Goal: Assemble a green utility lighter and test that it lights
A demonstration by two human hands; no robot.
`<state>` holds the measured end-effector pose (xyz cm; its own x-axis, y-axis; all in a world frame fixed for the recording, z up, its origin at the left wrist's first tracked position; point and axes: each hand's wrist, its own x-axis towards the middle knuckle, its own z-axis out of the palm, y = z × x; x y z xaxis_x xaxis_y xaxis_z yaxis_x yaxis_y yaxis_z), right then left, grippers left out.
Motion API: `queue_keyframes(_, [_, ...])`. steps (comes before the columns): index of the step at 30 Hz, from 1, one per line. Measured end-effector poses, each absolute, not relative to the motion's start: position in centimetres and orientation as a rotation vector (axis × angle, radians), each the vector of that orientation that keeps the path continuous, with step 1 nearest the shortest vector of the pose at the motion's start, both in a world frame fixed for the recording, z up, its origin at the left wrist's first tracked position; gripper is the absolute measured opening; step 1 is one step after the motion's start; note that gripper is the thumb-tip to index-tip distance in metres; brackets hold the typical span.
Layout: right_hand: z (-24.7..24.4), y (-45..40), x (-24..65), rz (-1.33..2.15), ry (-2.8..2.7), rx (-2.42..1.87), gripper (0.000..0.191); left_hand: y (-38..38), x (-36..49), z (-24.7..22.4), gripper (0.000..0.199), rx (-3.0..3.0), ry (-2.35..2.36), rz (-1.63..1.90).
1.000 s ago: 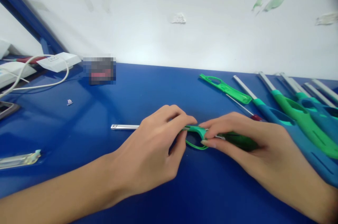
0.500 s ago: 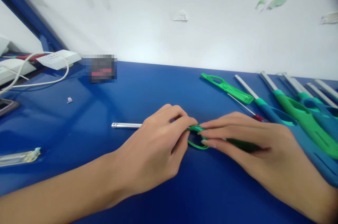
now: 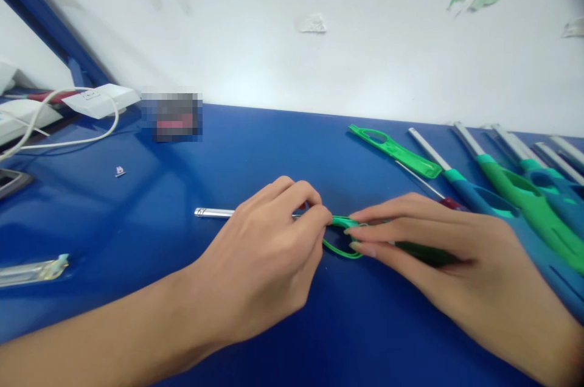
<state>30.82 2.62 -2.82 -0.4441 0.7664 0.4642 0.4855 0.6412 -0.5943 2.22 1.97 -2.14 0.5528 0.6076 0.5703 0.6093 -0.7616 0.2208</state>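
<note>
Low over the blue table, a green lighter handle (image 3: 338, 249) with an oval finger opening lies between my two hands. From its left side a silver metal tube (image 3: 214, 213) sticks out past my knuckles. My left hand (image 3: 269, 259) is closed, pinching the handle where it meets the tube; its fingertips are partly hidden. With fingers and thumb together, my right hand (image 3: 438, 247) grips the handle at the right side of the opening. That palm hides most of the handle's rear. Beyond my right hand lies a separate green handle half (image 3: 396, 153).
Several long-nosed lighters (image 3: 520, 186) in blue and green lie at the right, beside a screwdriver (image 3: 449, 201) with a red handle. White power strips (image 3: 103, 101) with a cable are at back left. A clear part (image 3: 34, 271) lies at left, and a blurred-out box (image 3: 176, 119) stands near the wall.
My left hand has shifted slightly left along the tube, showing more of the green piece. My right hand keeps its grip, and the view has moved a little.
</note>
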Motion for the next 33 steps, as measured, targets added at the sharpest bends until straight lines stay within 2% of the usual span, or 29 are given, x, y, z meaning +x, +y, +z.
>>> queue_keyframes(33, [-2.72, 2.63, 30.94, 0.359, -2.18, -0.912, 0.019, 1.54, 2.41, -2.07, 0.035, -2.804, -1.194, -1.029])
